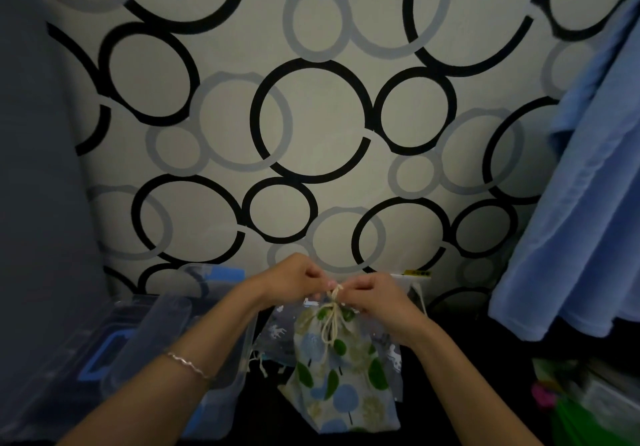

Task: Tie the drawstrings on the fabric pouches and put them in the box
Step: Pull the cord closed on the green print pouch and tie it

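Wrists angle inward above the tree-print pouch (341,376), where left hand (294,279) and right hand (377,295) each pinch the cream drawstring (333,321) at its gathered neck. Just left of the pouch sits what seems a clear box (166,338); right of it, dark open space.

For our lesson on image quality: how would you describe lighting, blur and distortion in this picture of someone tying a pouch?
Head view: dim, the patterned wall brightest and the lower corners nearly black; head view: wide-angle bending tilts the blue cloth inward; head view: left hand and right hand pinching the drawstring on the pouch look fairly sharp, the clear box at left murky.
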Demonstrator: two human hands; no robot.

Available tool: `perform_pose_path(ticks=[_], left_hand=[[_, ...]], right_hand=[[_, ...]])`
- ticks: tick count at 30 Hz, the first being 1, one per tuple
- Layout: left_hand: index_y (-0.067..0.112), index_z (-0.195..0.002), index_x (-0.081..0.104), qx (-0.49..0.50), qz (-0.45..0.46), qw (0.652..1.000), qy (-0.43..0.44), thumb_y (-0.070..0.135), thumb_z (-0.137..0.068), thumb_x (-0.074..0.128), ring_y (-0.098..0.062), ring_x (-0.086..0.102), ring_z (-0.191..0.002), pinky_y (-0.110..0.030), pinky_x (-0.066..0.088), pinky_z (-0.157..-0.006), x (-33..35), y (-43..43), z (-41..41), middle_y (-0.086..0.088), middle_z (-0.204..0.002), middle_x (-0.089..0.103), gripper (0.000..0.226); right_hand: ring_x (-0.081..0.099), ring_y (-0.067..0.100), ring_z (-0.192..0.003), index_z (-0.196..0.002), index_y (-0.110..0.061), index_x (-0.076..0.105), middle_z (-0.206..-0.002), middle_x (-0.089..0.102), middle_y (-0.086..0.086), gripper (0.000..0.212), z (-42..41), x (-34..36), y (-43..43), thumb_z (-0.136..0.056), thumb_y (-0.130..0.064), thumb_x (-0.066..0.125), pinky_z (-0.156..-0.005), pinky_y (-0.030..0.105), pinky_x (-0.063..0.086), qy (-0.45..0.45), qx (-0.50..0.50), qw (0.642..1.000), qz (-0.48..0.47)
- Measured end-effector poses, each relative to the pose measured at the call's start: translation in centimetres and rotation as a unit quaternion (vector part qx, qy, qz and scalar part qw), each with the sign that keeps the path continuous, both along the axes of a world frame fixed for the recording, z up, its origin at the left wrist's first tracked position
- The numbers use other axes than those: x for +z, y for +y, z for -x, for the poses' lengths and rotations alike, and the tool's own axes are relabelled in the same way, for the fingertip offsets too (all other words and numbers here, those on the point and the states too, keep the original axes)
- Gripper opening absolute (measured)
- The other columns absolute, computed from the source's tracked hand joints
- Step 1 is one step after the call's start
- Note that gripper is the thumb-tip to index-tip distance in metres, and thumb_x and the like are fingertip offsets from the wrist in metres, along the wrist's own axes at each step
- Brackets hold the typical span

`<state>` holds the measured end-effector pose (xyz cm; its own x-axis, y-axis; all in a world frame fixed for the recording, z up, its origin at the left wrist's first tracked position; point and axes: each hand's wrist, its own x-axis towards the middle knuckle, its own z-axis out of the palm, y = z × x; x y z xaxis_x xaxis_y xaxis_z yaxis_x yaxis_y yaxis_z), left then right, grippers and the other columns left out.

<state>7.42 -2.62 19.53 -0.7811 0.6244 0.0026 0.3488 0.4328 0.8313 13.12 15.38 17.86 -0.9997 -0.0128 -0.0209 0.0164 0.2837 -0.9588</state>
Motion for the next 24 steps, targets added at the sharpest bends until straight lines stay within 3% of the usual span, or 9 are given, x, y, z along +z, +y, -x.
perform_pose_path(ticks=[2,4,7,12,15,18,21,24], left_hand=[[0.017,-0.060,0.061,0.010,-0.015,1.000,-0.022,0.028,-0.095,0.059,-0.012,0.043,-0.052,-0.023,0.037,-0.053,-0.2,0.0,0.0,0.005,-0.052,0.050,0.037],[0.015,-0.061,0.057,0.020,-0.038,0.998,-0.055,0.025,-0.097,0.056,-0.007,0.043,-0.048,-0.018,0.038,-0.050,-0.2,0.2,-0.1,0.009,-0.048,0.050,0.037],[0.015,-0.063,0.056,0.030,-0.075,0.991,-0.106,0.025,-0.097,0.056,-0.004,0.041,-0.046,-0.015,0.038,-0.048,0.0,0.5,-0.3,0.007,-0.050,0.047,0.035],[0.015,-0.063,0.057,0.056,-0.092,0.985,-0.137,0.025,-0.094,0.060,-0.005,0.041,-0.044,-0.014,0.036,-0.044,-0.2,1.1,-0.3,0.004,-0.051,0.048,0.033],[0.015,-0.066,0.061,0.046,-0.100,0.981,-0.160,0.024,-0.094,0.061,-0.003,0.042,-0.044,-0.013,0.036,-0.044,-0.2,1.2,-0.5,0.007,-0.051,0.051,0.029],[0.011,-0.079,0.069,0.043,-0.126,0.979,-0.153,0.026,-0.093,0.063,-0.002,0.045,-0.049,-0.013,0.039,-0.048,-0.4,0.8,-0.4,0.005,-0.058,0.054,0.021],[0.011,-0.100,0.074,0.068,-0.145,0.977,-0.139,0.021,-0.093,0.062,0.000,0.046,-0.051,-0.013,0.040,-0.052,-0.5,0.0,0.1,0.009,-0.059,0.057,0.017],[0.019,-0.096,0.075,0.074,-0.154,0.976,-0.131,0.020,-0.092,0.063,-0.003,0.047,-0.056,-0.019,0.042,-0.062,-1.3,-1.0,0.5,0.010,-0.060,0.059,0.013]], right_hand=[[0.056,0.012,-0.068,-0.086,-0.013,0.065,-0.072,0.061,0.000,0.022,0.0,0.0,-0.6,-0.074,-0.018,0.083,-0.063,0.022,0.048,0.059,-0.057,0.996,-0.028],[0.052,0.009,-0.062,-0.080,-0.015,0.058,-0.069,0.057,0.000,0.025,0.0,0.0,-0.9,-0.074,-0.016,0.082,-0.059,0.022,0.046,0.115,-0.082,0.989,-0.035],[0.056,0.005,-0.057,-0.068,-0.017,0.070,-0.063,0.066,0.003,0.014,-0.3,-0.1,-1.0,-0.080,-0.016,0.077,-0.058,0.020,0.047,0.153,-0.064,0.985,-0.054],[0.064,0.006,-0.064,-0.072,-0.017,0.077,-0.068,0.072,0.000,0.017,-0.8,-0.1,-1.0,-0.084,-0.029,0.074,-0.064,0.022,0.053,0.154,-0.074,0.983,-0.070],[0.062,0.005,-0.062,-0.071,-0.017,0.075,-0.069,0.072,0.004,0.017,-0.9,-0.1,-1.0,-0.084,-0.027,0.074,-0.062,0.021,0.051,0.155,-0.075,0.980,-0.095],[0.050,0.013,-0.054,-0.067,-0.008,0.068,-0.058,0.058,0.010,0.026,-1.3,0.2,-0.3,-0.092,-0.013,0.063,-0.052,0.022,0.040,0.115,-0.058,0.991,-0.025],[0.031,0.014,-0.048,-0.053,-0.018,0.050,-0.049,0.039,-0.001,0.043,-1.7,-0.1,1.3,-0.094,-0.006,0.054,-0.046,0.022,0.025,0.077,-0.050,0.994,0.061],[0.028,0.014,-0.049,-0.058,-0.017,0.046,-0.052,0.033,0.001,0.039,-2.4,-0.6,2.9,-0.095,-0.007,0.052,-0.048,0.026,0.019,0.053,-0.032,0.993,0.103]])
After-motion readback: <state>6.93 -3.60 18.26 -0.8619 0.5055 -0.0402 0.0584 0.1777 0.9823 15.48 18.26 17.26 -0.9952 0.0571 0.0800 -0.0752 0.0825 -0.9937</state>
